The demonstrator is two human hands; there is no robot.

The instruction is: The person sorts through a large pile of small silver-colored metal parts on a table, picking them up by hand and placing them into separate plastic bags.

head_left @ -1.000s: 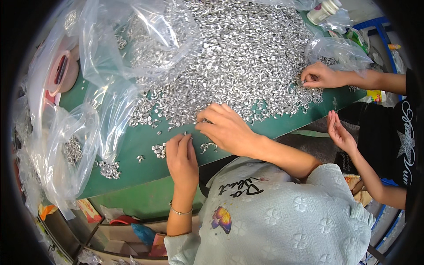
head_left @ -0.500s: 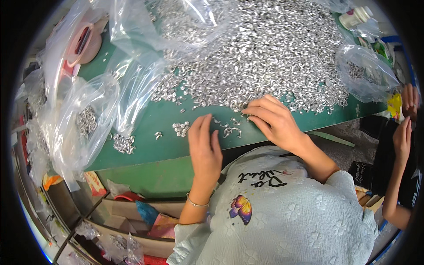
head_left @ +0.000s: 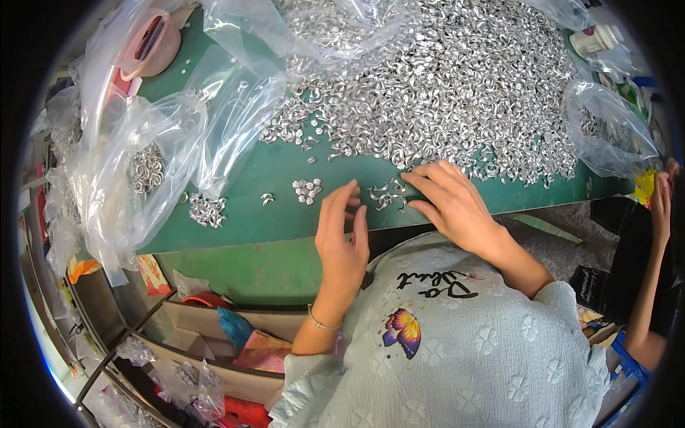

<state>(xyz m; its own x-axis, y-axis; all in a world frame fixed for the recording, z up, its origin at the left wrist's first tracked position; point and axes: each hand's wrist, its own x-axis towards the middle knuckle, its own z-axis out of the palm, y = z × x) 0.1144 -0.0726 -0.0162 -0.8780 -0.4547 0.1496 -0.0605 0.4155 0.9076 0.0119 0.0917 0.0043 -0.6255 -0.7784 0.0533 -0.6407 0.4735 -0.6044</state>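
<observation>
Though pile (head_left: 457, 78) cut off at top, hands (head_left: 342, 235) (head_left: 453, 203) sort pcs.

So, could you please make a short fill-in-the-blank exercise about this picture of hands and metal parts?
1. The table top is ____ in colour.
2. The right hand lies at the near edge of the big heap of ____ metal parts.
3. The left hand wears a thin ____ on its wrist.
4. At the table's left end, some parts sit inside clear ____ bags.

Missing words: green; silver; bracelet; plastic
</observation>
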